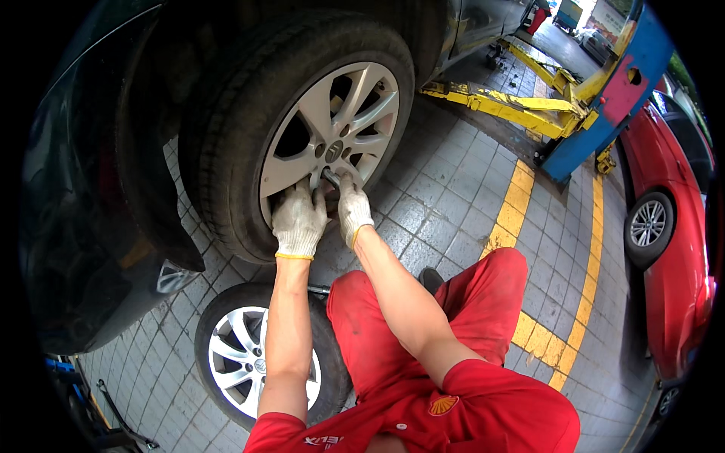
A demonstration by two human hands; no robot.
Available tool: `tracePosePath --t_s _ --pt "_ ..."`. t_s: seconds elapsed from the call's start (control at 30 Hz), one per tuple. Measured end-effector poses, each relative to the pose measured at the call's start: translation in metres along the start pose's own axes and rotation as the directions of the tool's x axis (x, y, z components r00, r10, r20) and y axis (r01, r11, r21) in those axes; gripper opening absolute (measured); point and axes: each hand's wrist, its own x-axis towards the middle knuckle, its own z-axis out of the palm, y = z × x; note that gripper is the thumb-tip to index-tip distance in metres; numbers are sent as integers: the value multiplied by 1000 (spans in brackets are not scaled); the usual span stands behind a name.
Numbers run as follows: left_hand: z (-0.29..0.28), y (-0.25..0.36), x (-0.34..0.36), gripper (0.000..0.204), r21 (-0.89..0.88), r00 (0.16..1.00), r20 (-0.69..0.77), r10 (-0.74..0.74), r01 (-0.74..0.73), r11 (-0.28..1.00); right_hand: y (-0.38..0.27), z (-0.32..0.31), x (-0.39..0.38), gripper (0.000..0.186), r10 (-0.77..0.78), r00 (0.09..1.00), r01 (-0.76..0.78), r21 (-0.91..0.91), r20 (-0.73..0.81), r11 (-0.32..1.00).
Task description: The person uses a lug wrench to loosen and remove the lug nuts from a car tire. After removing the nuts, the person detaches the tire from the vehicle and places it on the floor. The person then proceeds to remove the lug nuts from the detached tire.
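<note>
At the upper centre of the frame, the wheel (316, 112) stands upright at the dark car (83, 181), its silver face turned toward the person. The right hand (353, 205), gloved, pinches a short metal piece (331, 177) at the bolt hole just below the hub cap (334, 152); whether it is a bolt or a socket, I cannot tell. The left hand (299, 220), also gloved, sits low on the rim with its fingers bent in beside a spoke (290, 171); the glove hides whether they grip it or merely rest there.

To do this well, I would keep the metal piece square to the hole and turn it by feel, backing off if it binds rather than forcing it. The left hand is best used to steady the wheel, with fingertips clear of any gap that could pinch. The spare-looking wheel (260, 365) flat at lower left, and the metal bar (319, 289) beside the knee, deserve care when shifting footing.
</note>
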Motion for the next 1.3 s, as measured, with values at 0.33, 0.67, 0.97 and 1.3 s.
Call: tracePosePath --t_s 0.33,0.67,0.97,1.3 --pt "-4 -10 0 52 24 1000 1 -15 15 1000 -8 9 -15 42 -175 984 176 -133 23 975" --pt "-6 17 3 49 -91 992 117 -56 67 994 8 -12 6 54 -367 930 349 -347 13 871" --pt "8 -3 1 55 -42 998 58 34 -32 999 22 -3 -5 42 -485 875 449 -372 -1 812" --pt "6 -13 5 56 -2 998 48 39 -39 999 23 5 5 44 -459 884 462 -332 91 822"
